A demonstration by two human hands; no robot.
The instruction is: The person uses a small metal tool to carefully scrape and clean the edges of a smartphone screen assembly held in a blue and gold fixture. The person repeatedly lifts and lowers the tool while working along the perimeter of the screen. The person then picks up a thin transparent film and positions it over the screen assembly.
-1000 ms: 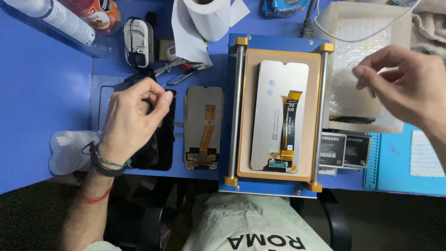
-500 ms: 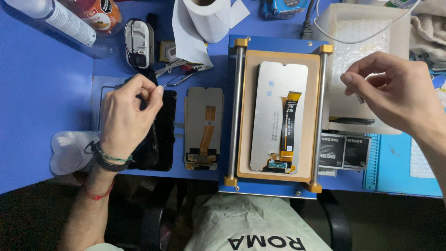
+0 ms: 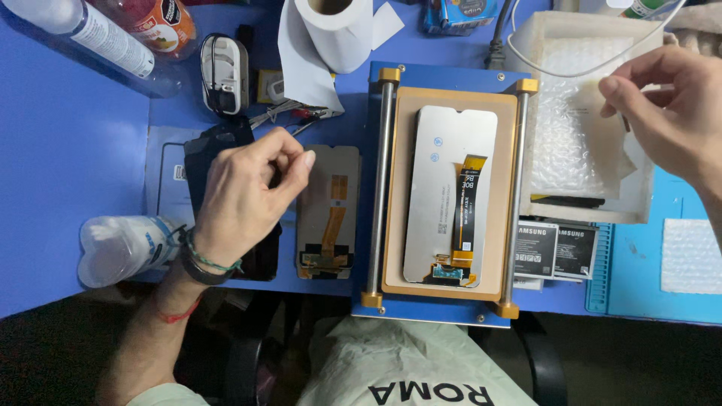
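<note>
Your left hand (image 3: 241, 203) hovers over the black phone (image 3: 226, 150) on the blue table (image 3: 75, 135), fingers curled in, thumb and forefinger tips brought close; whether anything sits between them, cannot tell. Just right of that hand lies a loose screen panel (image 3: 329, 218) face down, orange ribbon cable showing. Your right hand (image 3: 669, 120) is up at the right edge, over the white tray (image 3: 587, 120) lined with bubble wrap; fingers bunched together, pinching a thin clear film that hangs down over the tray. Between the two hands: the blue and gold clamp frame (image 3: 444, 83) with a larger screen panel (image 3: 444, 195) lying in it, back side up, orange and black flex cable down its right half. A paper roll (image 3: 335, 30) stands above, a plastic bottle (image 3: 120, 248) lies by your left wrist, two batteries (image 3: 556, 249) sit below the tray
</note>
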